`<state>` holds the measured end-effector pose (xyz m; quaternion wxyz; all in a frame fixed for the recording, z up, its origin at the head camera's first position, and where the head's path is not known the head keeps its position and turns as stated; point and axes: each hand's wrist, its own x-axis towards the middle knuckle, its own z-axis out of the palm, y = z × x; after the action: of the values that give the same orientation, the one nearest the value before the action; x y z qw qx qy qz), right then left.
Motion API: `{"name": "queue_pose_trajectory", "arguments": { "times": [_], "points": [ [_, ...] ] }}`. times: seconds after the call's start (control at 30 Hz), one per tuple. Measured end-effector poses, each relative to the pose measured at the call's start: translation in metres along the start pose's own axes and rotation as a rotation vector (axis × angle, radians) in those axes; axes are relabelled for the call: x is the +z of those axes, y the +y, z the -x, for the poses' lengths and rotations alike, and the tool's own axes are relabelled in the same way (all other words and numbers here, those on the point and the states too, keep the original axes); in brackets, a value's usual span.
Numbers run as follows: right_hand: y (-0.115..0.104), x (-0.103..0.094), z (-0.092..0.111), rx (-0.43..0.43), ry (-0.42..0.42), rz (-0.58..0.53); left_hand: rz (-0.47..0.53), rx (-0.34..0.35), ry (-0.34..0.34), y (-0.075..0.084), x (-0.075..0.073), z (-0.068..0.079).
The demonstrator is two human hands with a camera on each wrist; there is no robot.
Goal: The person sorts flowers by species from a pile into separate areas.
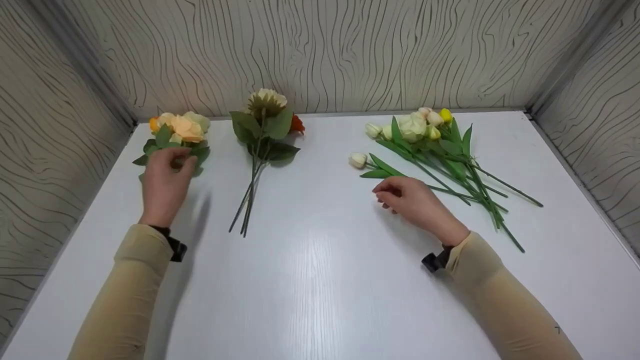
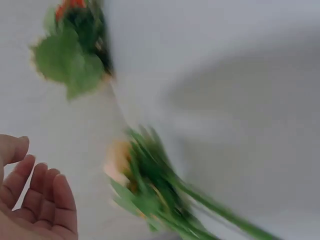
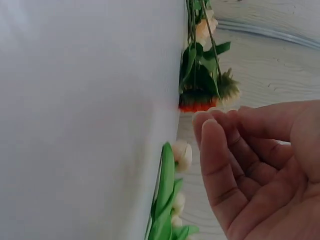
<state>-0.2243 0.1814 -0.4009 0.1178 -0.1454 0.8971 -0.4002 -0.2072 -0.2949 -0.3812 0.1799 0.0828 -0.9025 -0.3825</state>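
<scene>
In the head view, my left hand (image 1: 167, 182) is over the leaves of a bunch of peach and cream flowers (image 1: 186, 129) at the far left. Its fingers are loosely bent around nothing in the left wrist view, where the hand (image 2: 42, 202) shows palm and fingertips. My right hand (image 1: 417, 205) hovers with relaxed, curled fingers just below a single white tulip (image 1: 358, 160). Nothing sits between the fingers of the right hand (image 3: 255, 160) in the right wrist view. The left forearm and hand hide the peach bunch's stems.
Between the hands lies a bunch with a cream flower (image 1: 267, 100), a red bloom (image 1: 297, 124) and dark stems. A pile of white and yellow tulips (image 1: 445, 116) with crossed stems lies at the right. The white table (image 1: 315, 280) meets wood-grain-patterned walls (image 1: 320, 55).
</scene>
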Motion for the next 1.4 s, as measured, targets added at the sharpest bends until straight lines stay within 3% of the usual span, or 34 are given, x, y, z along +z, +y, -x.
{"name": "queue_pose_trajectory", "arguments": {
  "times": [0.17, 0.33, 0.43, 0.6, 0.73, 0.9, 1.13, 1.4],
  "points": [
    [0.024, -0.039, 0.001, 0.043, 0.109, 0.239, 0.095, 0.206, -0.083, 0.053, 0.036, 0.021],
    [0.045, -0.077, 0.011, 0.137, 0.13, 0.343, 0.197, 0.41, -0.204, 0.106, 0.079, 0.048],
    [0.054, -0.092, 0.017, 0.195, 0.087, 0.374, 0.296, 0.443, -0.31, 0.133, 0.105, 0.064],
    [0.063, -0.099, 0.021, 0.239, 0.008, 0.399, 0.419, 0.386, -0.513, 0.166, 0.143, 0.081],
    [0.069, -0.097, 0.021, 0.238, 0.002, 0.415, 0.42, 0.335, -0.629, 0.175, 0.161, 0.088],
    [0.074, -0.098, 0.022, 0.224, 0.016, 0.475, 0.365, 0.298, -0.712, 0.177, 0.169, 0.09],
    [0.071, -0.096, 0.021, 0.222, -0.041, 0.514, 0.367, 0.277, -0.758, 0.174, 0.168, 0.088],
    [0.069, -0.092, 0.019, 0.213, -0.036, 0.499, 0.372, 0.259, -0.779, 0.173, 0.168, 0.088]
  ]
}}
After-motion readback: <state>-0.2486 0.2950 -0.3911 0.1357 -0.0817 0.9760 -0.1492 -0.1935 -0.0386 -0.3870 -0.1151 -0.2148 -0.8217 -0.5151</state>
